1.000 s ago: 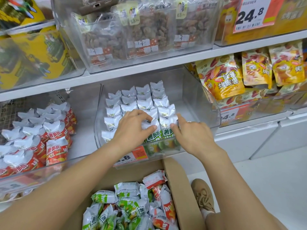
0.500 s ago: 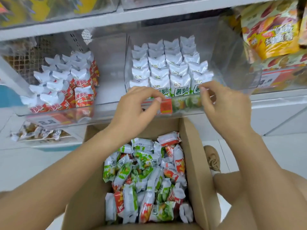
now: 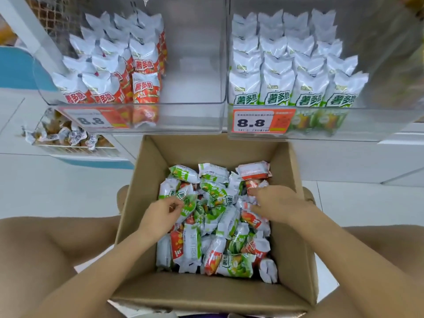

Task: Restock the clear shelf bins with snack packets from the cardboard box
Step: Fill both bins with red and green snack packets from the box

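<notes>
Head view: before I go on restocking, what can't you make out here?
- Right hand: fingertips buried among packets in the cardboard box; its grip is hidden.
- Box depth: the top packets cover lower layers.
- Green-packet bin: back rows cut off by the top edge.
- Red-packet bin: price tag blurred behind the clear front.
- Lower-left bin: wrappers too small to read.

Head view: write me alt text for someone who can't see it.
Both hands reach into an open cardboard box of mixed green and red snack packets: the left hand pinches a green packet, the right hand rests on red packets. Above, the left clear bin holds red packets with its right side bare; the right clear bin holds rows of green packets.
</notes>
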Demonstrator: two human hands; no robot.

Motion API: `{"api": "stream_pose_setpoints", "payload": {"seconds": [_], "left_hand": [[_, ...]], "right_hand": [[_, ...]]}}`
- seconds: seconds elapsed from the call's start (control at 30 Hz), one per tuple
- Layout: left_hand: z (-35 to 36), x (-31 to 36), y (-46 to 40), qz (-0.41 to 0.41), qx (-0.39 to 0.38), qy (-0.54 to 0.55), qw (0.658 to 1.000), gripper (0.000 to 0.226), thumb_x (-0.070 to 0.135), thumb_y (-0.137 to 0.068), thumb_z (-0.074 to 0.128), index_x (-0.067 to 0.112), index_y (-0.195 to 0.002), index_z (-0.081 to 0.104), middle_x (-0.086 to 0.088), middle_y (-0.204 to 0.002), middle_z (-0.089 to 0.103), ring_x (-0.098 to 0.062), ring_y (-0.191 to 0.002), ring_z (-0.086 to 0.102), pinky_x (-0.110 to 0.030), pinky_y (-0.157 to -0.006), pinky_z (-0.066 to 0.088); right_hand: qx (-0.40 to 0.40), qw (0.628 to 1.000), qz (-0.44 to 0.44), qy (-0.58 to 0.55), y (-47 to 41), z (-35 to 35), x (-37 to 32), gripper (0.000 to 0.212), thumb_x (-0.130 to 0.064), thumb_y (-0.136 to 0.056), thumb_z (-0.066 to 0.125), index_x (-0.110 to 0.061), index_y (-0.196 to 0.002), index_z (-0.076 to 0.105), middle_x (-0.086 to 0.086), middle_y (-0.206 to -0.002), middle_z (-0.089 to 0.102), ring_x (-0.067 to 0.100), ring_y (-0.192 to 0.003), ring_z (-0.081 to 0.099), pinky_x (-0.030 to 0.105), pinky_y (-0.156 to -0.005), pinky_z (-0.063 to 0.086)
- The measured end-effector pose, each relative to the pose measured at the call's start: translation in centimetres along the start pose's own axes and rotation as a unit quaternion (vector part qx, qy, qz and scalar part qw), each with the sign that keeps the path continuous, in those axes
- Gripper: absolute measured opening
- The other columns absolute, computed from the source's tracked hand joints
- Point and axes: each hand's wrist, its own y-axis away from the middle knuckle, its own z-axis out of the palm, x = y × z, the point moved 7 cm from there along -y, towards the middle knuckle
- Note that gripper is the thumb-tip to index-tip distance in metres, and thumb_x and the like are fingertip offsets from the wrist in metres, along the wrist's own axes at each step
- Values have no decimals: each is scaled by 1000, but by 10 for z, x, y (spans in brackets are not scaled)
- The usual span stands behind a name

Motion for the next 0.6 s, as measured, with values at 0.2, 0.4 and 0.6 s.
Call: {"api": "stream_pose_setpoints", "payload": {"seconds": [0.2,0.4,0.6], "left_hand": [[33,-13,-47,-24,-41,-76,996,38,20,-93,56,14,-131,52,-9,-122,63,-25,-103,62,-28,-78,47],[64,-20,-75,-7,-102,-146,984,64,23,-89,62,22,-146,34,-9,-145,41,-26,-129,44,-33,-103,40],[81,-36,-85,-25,-98,-49,994,63,36,-87,67,28,-144,41,-3,-151,39,-23,-137,36,-32,-111,33]], "right_hand": [[-26,999,-24,-31,-47,44,-13,40,-32,-97,45,-16,-133,46,11,-116,62,28,-105,59,34,-74,47],[-16,988,-17,-153,-98,67,-22,57,-37,-93,55,-22,-145,34,12,-131,55,29,-115,55,40,-88,50],[-37,985,-33,-165,-135,95,-37,74,-41,-86,63,-33,-148,24,10,-144,44,27,-128,45,38,-93,48]]}}
